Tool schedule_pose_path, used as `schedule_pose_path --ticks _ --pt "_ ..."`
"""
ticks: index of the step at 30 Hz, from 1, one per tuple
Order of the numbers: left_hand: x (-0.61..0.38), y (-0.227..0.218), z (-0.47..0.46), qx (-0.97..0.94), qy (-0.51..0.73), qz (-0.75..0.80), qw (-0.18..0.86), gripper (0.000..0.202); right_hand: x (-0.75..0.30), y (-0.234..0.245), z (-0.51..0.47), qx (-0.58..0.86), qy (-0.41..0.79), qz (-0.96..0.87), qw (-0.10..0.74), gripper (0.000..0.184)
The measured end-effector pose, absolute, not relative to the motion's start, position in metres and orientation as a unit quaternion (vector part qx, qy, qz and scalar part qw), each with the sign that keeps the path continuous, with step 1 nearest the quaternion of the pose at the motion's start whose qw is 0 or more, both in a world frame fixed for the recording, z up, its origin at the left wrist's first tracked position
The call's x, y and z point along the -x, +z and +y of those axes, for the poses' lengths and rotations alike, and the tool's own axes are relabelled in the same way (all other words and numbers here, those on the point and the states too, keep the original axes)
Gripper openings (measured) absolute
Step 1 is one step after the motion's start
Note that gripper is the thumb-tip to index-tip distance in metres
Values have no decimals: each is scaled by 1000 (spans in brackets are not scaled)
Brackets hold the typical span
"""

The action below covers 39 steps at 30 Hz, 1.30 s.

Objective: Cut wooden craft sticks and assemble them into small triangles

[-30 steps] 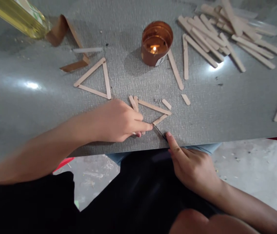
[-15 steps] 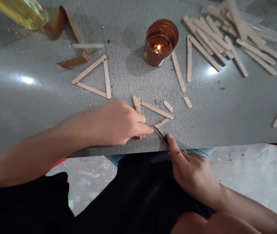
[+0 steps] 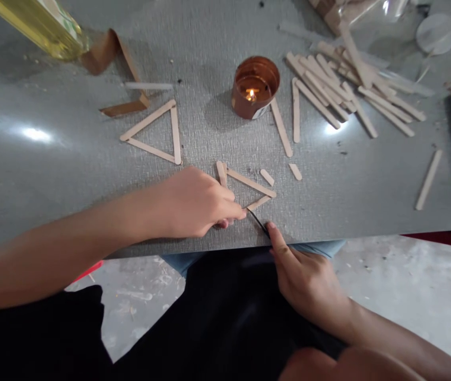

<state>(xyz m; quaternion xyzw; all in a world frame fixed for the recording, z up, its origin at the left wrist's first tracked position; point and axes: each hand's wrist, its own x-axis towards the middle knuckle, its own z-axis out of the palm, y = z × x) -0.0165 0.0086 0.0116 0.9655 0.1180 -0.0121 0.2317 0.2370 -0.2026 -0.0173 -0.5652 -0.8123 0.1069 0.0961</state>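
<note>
The left hand [image 3: 205, 203] bends over the near-left part of a craft-stick triangle [image 3: 251, 183] on the grey surface [image 3: 201, 116], close to its near edge; its fingers are bunched together, though whether they pinch the sticks or only press them I cannot tell. The right hand [image 3: 308, 286] is closed round a slim dark blade [image 3: 258, 221] — index finger stretched along it, handle hidden — and its tip meets the short lower stick beside the left fingertips. Two cut stick ends [image 3: 267, 177] lie just beyond; a larger craft-stick triangle [image 3: 175, 132] lies farther left; a lit candle [image 3: 255, 87] in a copper-coloured cup stands past them — with a heap of loose craft sticks [image 3: 324, 90] to its right.
</note>
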Motion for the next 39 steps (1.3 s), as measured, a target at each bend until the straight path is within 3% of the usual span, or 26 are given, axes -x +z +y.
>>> schedule_pose_path --ticks 26,39 --pt "13 14 3 -953 -9 133 272 32 -240 -22 -203 563 92 -815 100 69" --pt "11 17 2 -948 -39 152 278 32 -240 -24 -203 561 129 -810 114 80"
